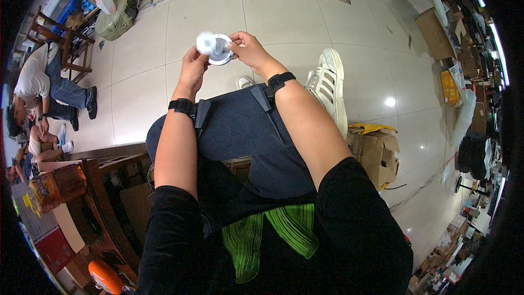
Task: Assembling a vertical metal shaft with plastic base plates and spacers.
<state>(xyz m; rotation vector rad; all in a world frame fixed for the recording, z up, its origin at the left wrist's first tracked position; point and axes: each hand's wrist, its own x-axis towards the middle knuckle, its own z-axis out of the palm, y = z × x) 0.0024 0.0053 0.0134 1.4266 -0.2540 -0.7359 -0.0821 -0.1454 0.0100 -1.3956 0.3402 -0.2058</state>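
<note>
White disc [220, 60] in hand, work apparently unfinished

We hold it out above the pale floor [284, 16]. Our right hand [248, 52] grips its rim; our left hand [192, 69] seems to pinch a blurred white piece [206, 42] overlapping it. Whether they are joined, and what is left, we cannot tell.

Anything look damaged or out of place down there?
The cardboard box right of the legs looks crumpled, its edges uneven. The white disc between left hand and right hand shows no clear damage, though blur hides detail.
</note>
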